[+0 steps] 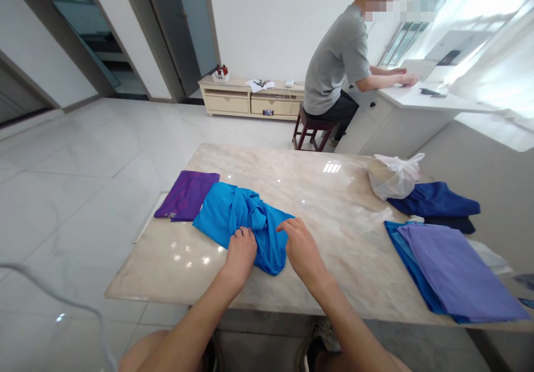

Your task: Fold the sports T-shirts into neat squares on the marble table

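Turquoise shirt [233,213] lies bunched near the front edge of the marble tabletop [334,216], just beside a folded purple garment [187,194]. The left hand [241,251] pinches its crumpled fabric; the right hand [301,247] rests flat and loose on its edge.

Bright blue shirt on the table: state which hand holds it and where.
The left hand grips the bright blue shirt at the bunched fabric near its middle; the right hand lies open on its right edge, without gripping.

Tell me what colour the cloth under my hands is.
The cloth is bright turquoise blue, head view.
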The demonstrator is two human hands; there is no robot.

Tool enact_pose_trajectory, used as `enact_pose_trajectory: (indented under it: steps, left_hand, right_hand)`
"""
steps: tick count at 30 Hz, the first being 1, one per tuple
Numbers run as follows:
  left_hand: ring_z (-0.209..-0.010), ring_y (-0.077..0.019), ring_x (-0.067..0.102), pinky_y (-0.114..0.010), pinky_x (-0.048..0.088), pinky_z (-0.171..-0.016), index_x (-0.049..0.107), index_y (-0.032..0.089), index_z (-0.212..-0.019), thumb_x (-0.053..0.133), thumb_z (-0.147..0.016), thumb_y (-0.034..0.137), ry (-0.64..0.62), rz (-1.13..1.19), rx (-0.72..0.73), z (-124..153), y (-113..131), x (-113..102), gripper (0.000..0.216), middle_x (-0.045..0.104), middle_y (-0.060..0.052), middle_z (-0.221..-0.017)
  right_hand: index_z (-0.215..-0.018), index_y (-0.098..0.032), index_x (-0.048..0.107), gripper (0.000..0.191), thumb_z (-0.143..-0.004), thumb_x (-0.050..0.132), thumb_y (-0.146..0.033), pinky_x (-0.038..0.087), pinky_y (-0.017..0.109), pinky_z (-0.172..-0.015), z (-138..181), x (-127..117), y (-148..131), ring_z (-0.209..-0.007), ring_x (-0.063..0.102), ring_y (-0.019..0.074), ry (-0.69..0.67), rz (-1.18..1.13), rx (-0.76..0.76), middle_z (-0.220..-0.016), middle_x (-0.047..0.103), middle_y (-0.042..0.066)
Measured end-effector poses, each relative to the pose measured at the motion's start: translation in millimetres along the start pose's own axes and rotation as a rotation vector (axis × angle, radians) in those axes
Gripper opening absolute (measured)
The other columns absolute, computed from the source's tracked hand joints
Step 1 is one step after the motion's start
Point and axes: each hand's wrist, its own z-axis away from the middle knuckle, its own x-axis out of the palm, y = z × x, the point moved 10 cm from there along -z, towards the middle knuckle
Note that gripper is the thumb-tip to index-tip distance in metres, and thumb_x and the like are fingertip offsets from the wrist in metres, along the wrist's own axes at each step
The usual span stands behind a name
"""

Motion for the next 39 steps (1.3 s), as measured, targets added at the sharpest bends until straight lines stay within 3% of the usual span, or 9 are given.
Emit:
enact_pose_trajectory:
  steps: [13,18,21,24,28,30,32,36,39]
  left_hand:
    - [-0.142,-0.0392,0.063,-0.050,0.061,-0.110,0.063,0.007,-0.160,0.074,-0.104,0.029,0.056,0.143,0.149,14.2,13.3,22.8,0.061,0.053,-0.029,-0.170]
    - [-0.144,-0.0396,0.062,-0.047,0.060,-0.111,0.058,0.001,-0.162,0.064,-0.110,0.033,0.066,0.115,-0.027,-1.3,-31.5,-4.0,0.061,0.054,-0.030,-0.168]
    - [-0.142,-0.0403,0.064,-0.047,0.063,-0.106,0.056,-0.001,-0.163,0.059,-0.111,0.033,0.076,0.086,-0.145,-5.7,-53.8,-18.1,0.062,0.050,-0.032,-0.170]
    - [-0.137,-0.0395,0.067,-0.045,0.065,-0.099,0.052,-0.001,-0.165,0.055,-0.112,0.032,0.091,0.100,-0.194,-4.3,-58.6,-26.0,0.063,0.043,-0.033,-0.175]
    - [-0.136,-0.0380,0.069,-0.044,0.065,-0.099,0.052,0.004,-0.167,0.055,-0.112,0.033,0.047,0.125,-0.123,0.6,-42.5,-21.0,0.062,0.040,-0.030,-0.178]
    - [-0.137,-0.0388,0.068,-0.045,0.065,-0.103,0.055,0.006,-0.165,0.058,-0.110,0.034,-0.019,0.123,-0.028,2.8,-28.2,-10.8,0.061,0.042,-0.027,-0.178]
    - [-0.139,-0.0412,0.066,-0.048,0.064,-0.105,0.060,0.006,-0.160,0.063,-0.108,0.032,-0.065,0.111,0.061,4.8,-15.6,-0.6,0.059,0.046,-0.027,-0.175]
    - [-0.134,-0.0416,0.066,-0.049,0.066,-0.099,0.065,0.007,-0.154,0.065,-0.101,0.013,-0.024,0.109,0.127,4.2,-5.4,7.0,0.054,0.051,-0.030,-0.169]
    - [-0.130,-0.0356,0.067,-0.040,0.067,-0.090,0.066,0.010,-0.152,0.053,-0.097,-0.003,-0.005,0.117,0.202,3.6,1.8,8.5,0.058,0.054,-0.027,-0.165]
  right_hand:
    - [-0.137,-0.018,0.078,0.047,-0.102,0.048,-0.007,0.058,0.042,-0.103,-5.8,48.9,-15.8,-0.125,0.070,0.0325,-0.386,0.346,0.106,-0.135,0.077,0.016]
    - [-0.169,-0.009,0.052,0.070,-0.099,0.049,-0.006,0.047,0.049,-0.127,16.2,79.6,-0.2,-0.162,0.048,0.0362,-0.501,0.354,0.091,-0.178,0.043,0.023]
    - [-0.177,-0.002,0.036,0.078,-0.100,0.048,-0.004,0.042,0.048,-0.132,19.3,82.3,3.7,-0.169,0.037,0.0379,-0.567,0.436,0.133,-0.182,0.026,0.030]
    - [-0.174,0.006,0.037,0.075,-0.100,0.050,-0.006,0.044,0.048,-0.129,23.7,75.4,-7.2,-0.164,0.044,0.0424,-0.665,0.526,0.153,-0.174,0.036,0.039]
    - [-0.130,-0.005,0.082,0.043,-0.107,0.050,-0.020,0.060,0.039,-0.105,42.0,68.8,-31.7,-0.125,0.078,0.0364,-0.813,0.340,0.130,-0.132,0.078,0.029]
    - [-0.109,-0.013,0.085,0.040,-0.110,0.047,-0.025,0.061,0.035,-0.091,44.8,63.0,-32.3,-0.105,0.082,0.0311,-0.790,0.266,0.148,-0.112,0.084,0.021]
    - [-0.110,-0.015,0.082,0.037,-0.111,0.045,-0.020,0.059,0.034,-0.086,39.3,54.7,-20.7,-0.101,0.082,0.0302,-0.687,0.325,0.192,-0.111,0.083,0.019]
    - [-0.137,-0.017,0.069,0.030,-0.111,0.054,-0.021,0.060,0.036,-0.086,21.3,48.9,-3.3,-0.110,0.079,0.0307,-0.468,0.356,0.196,-0.132,0.075,0.019]
    - [-0.161,-0.019,0.053,0.063,-0.102,0.073,-0.020,0.062,0.038,-0.096,13.6,57.0,-1.6,-0.126,0.073,0.0324,-0.436,0.367,0.110,-0.151,0.065,0.020]
